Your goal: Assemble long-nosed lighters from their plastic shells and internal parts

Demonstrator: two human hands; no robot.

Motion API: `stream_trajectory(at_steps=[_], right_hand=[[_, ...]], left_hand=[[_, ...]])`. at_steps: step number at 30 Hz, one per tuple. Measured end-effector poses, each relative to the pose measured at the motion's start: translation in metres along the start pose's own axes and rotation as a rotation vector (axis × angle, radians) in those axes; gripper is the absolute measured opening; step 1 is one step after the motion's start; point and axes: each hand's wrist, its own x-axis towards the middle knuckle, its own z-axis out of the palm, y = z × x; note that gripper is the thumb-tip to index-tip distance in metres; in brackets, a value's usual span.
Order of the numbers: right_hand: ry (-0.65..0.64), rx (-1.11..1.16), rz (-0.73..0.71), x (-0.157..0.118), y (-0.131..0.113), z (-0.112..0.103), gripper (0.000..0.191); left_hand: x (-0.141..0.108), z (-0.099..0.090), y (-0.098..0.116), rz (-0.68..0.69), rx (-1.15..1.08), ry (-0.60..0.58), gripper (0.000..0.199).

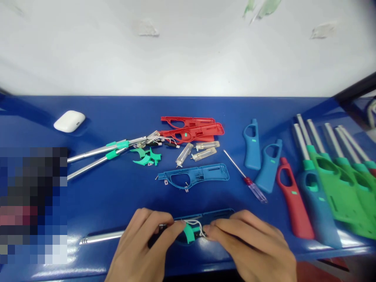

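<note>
At the table's front edge lies an opened lighter: a blue shell half, a metal tube pointing left, a green trigger and white wires. My left hand is closed around the lighter where the tube meets the shell, its thumb by the trigger. On the other side, my right hand pinches at the wires and a small dark part; its fingertips partly cover what they grip. Just beyond sits another blue shell half, hollow side up, with small metal pieces about its trigger ring.
Red shell halves, clear fuel tanks, green triggers and two metal tubes lie behind. A screwdriver, blue handles and several assembled lighters are right. A white case is at left.
</note>
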Motion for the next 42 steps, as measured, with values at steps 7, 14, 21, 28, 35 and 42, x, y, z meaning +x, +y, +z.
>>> stream_trajectory(at_steps=[7,14,21,28,35,42], right_hand=[[0.012,0.024,0.041,0.005,-0.005,0.001,0.019],[-0.015,0.05,0.048,0.004,-0.003,0.001,0.02],[-0.031,0.073,0.106,-0.002,-0.001,0.002,0.014],[-0.048,0.045,0.094,0.002,-0.001,-0.002,0.019],[-0.046,0.048,0.088,0.0,0.0,-0.001,0.019],[0.005,-0.005,0.065,-0.001,-0.003,0.002,0.019]], left_hand=[[-0.003,0.002,0.001,0.009,0.007,0.023,0.047],[-0.004,0.002,0.001,-0.01,-0.002,0.013,0.041],[-0.011,0.0,-0.004,0.011,0.029,0.023,0.033],[-0.012,0.001,0.0,-0.031,0.044,0.049,0.038],[-0.01,0.002,-0.001,-0.039,0.027,0.037,0.04],[-0.007,0.0,0.003,0.011,0.027,0.032,0.042]])
